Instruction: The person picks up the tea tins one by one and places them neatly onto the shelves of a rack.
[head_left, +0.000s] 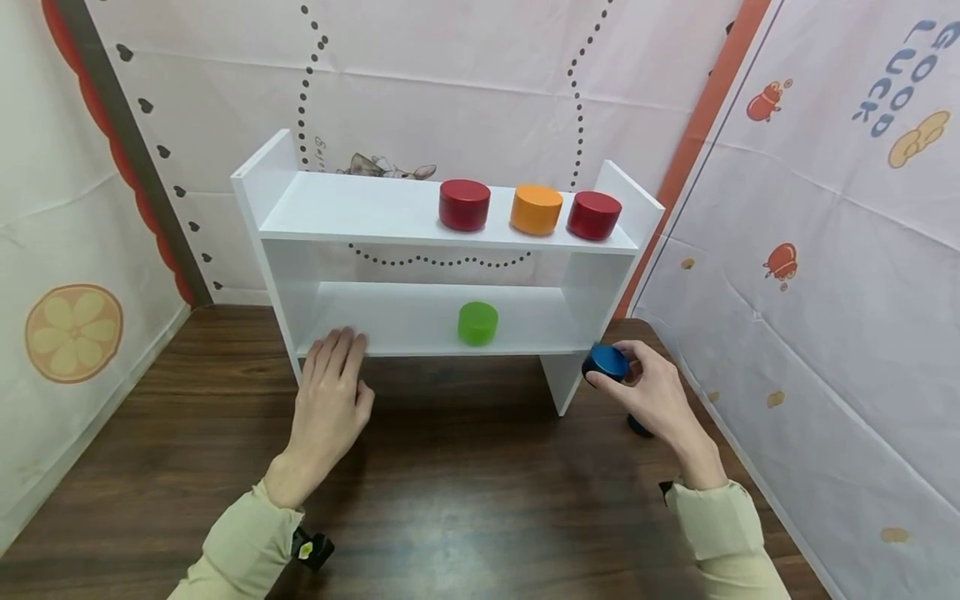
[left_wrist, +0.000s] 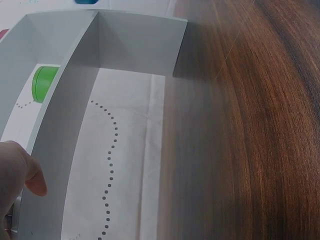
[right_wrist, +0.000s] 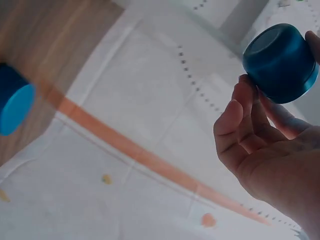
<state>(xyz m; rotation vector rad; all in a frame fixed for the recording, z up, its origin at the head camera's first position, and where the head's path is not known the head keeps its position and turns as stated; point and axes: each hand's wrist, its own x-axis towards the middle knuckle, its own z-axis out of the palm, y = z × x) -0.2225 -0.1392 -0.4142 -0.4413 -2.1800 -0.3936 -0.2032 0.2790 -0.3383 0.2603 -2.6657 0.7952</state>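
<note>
A blue round tin [head_left: 606, 362] is pinched between the thumb and fingers of my right hand [head_left: 654, 392], held up beside the right end of the white shelf. The right wrist view shows the same tin [right_wrist: 281, 64] tilted, its smooth base turned up. My left hand [head_left: 330, 408] rests on the lower board's front edge near its left end, fingers extended. In the left wrist view its thumb [left_wrist: 35, 180] lies against that board. On the lower shelf [head_left: 397, 321] sits a green tin [head_left: 477, 323], right of the middle.
Along the top shelf [head_left: 352, 208] stand a red tin [head_left: 464, 206], an orange tin [head_left: 536, 210] and another red tin [head_left: 594, 216]. A second blue tin [right_wrist: 16, 102] is on the wooden table [head_left: 450, 492], mostly hidden by my right wrist in the head view. Printed cloth [head_left: 840, 333] borders the table.
</note>
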